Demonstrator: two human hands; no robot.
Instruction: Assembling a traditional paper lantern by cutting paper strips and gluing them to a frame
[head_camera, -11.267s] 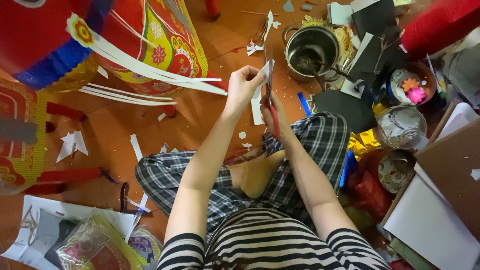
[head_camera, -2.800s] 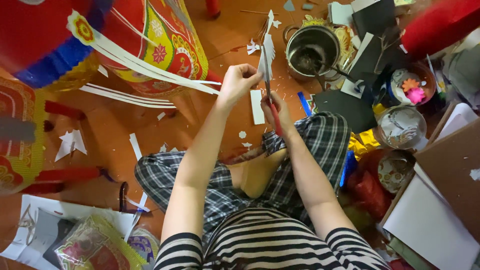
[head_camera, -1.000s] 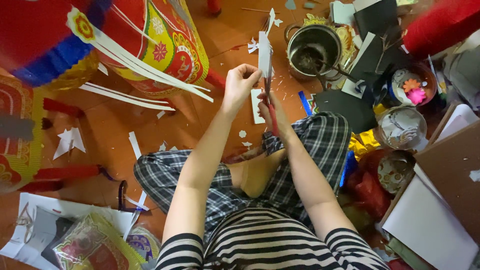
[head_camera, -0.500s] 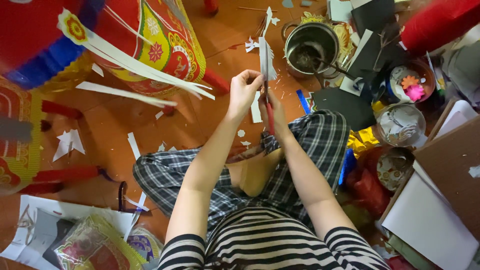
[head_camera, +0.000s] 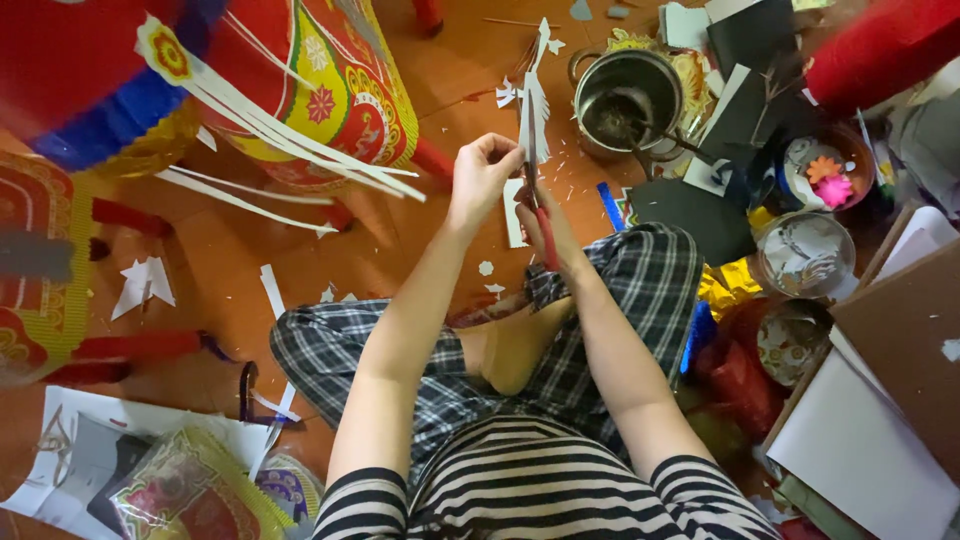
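Orange floor (head_camera: 330, 260) is littered with white paper offcuts, so much trimming looks done. Left hand (head_camera: 482, 178) pinches a folded white paper strip (head_camera: 533, 120) upright before the metal pot (head_camera: 628, 100). Right hand (head_camera: 545, 222), fingers clenched on red-handled scissors (head_camera: 540, 222), is mid-cut at its lower edge; upper part uncut.

Scrap-littered orange floor (head_camera: 400, 250)

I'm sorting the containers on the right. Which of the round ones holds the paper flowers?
The small round tub at the far right, beside the red roll: orange and pink flowers sit inside. The metal pot holds a stick.
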